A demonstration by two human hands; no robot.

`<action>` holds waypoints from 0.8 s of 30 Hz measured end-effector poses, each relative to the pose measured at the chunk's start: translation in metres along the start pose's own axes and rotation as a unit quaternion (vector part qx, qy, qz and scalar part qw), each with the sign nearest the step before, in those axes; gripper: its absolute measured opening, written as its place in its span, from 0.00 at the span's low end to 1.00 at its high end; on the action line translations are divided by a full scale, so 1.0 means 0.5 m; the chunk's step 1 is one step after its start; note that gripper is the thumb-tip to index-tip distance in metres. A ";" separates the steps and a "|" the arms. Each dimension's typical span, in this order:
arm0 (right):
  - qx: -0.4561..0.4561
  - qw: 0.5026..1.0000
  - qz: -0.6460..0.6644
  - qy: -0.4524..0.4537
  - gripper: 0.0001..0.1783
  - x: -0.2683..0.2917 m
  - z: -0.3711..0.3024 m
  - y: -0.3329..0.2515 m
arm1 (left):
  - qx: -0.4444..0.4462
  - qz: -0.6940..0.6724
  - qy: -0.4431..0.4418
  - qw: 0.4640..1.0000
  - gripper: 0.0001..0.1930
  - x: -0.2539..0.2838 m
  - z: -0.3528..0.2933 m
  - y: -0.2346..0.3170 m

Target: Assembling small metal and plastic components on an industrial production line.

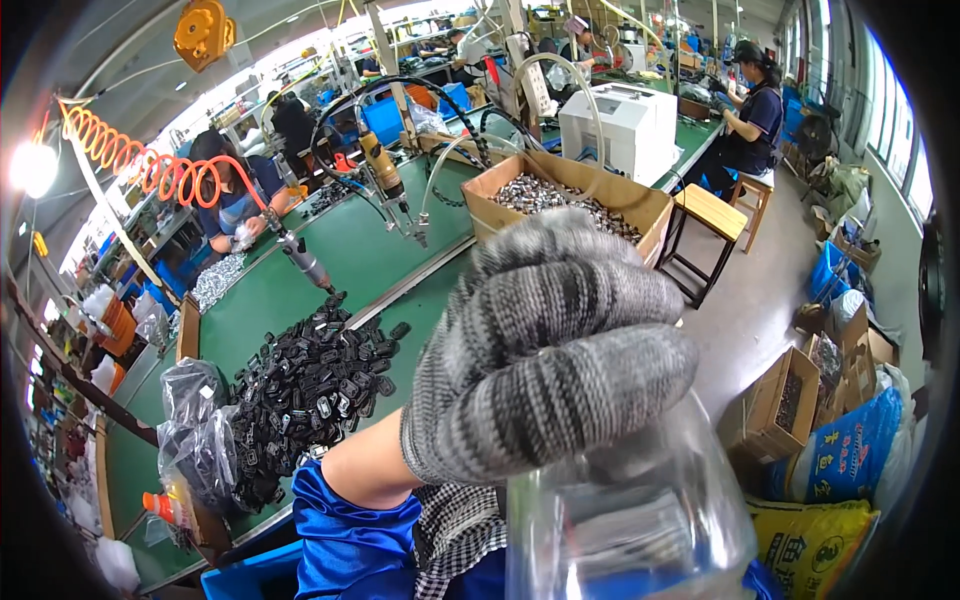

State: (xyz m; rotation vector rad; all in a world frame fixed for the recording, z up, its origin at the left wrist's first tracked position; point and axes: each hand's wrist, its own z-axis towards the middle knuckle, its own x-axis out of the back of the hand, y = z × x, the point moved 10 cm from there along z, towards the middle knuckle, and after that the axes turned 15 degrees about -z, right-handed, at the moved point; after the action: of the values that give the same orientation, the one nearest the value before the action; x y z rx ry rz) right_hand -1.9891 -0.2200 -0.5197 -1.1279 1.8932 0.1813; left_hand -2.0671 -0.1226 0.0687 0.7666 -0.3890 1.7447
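Note:
My left hand (550, 350), in a grey and black striped knit glove, is raised close in front of me. Its fingers are curled closed; what they hold, if anything, is hidden. Right below it, and partly covered by it, is a clear plastic jar or bottle (630, 530), blurred and very near. Whether the hand touches its top, I cannot tell. My right hand does not show. Beyond my left forearm lies a heap of small black plastic parts (320, 385) on the green worktable (385, 255).
A cardboard box of small metal parts (480, 205) stands behind my hand. An orange coiled hose (150, 165) carries a hanging air driver (303, 262). Crumpled plastic bags (195, 430) lie left. A wooden stool (712, 212), cartons (775, 415) and sacks (850, 440) stand right. Co-workers sit farther off.

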 end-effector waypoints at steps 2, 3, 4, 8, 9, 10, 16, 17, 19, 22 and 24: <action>0.005 1.000 0.024 0.005 0.25 0.009 0.005 0.001 | 0.067 0.056 -0.074 0.993 0.19 -0.060 -0.017 -0.032; 0.007 1.000 0.029 0.008 0.25 0.014 0.013 0.001 | 0.065 0.049 -0.075 0.994 0.19 -0.073 -0.024 -0.036; 0.008 0.999 0.032 0.011 0.24 0.018 0.018 0.001 | 0.070 -0.001 -0.048 0.996 0.20 -0.078 -0.031 -0.041; 0.022 1.000 -0.007 0.006 0.24 -0.015 -0.013 -0.027 | 0.094 -0.192 0.063 0.975 0.23 -0.090 -0.070 -0.067; 0.034 0.999 -0.023 0.004 0.24 -0.027 -0.028 -0.046 | 0.096 -0.247 0.086 0.960 0.24 -0.098 -0.077 -0.076; 0.037 0.999 -0.016 0.011 0.24 -0.043 -0.046 -0.066 | 0.102 -0.298 0.110 0.943 0.25 -0.103 -0.084 -0.080; 0.238 0.954 -0.131 -0.127 0.27 -0.331 -0.238 -0.344 | 0.315 -0.246 -0.018 0.916 0.36 -0.211 -0.140 -0.114; 0.305 0.919 -0.213 -0.129 0.27 -0.404 -0.275 -0.390 | 0.338 -0.252 -0.003 0.907 0.39 -0.235 -0.162 -0.150; 0.418 0.846 -0.303 -0.133 0.34 -0.513 -0.365 -0.463 | 0.366 -0.284 0.025 0.886 0.45 -0.268 -0.195 -0.204; 0.573 0.569 -0.562 -0.179 0.40 -0.682 -0.511 -0.508 | 0.386 -0.321 0.044 0.864 0.50 -0.297 -0.197 -0.236; 0.601 0.463 -0.615 -0.213 0.40 -0.742 -0.525 -0.500 | 0.426 -0.299 0.004 0.854 0.51 -0.317 -0.191 -0.244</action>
State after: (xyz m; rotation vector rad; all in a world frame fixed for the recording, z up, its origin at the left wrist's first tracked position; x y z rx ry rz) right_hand -1.8937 -0.2656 -0.0118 -0.8874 0.0507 -1.3526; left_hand -1.9562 -0.1416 -0.1222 1.3282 0.6447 1.2609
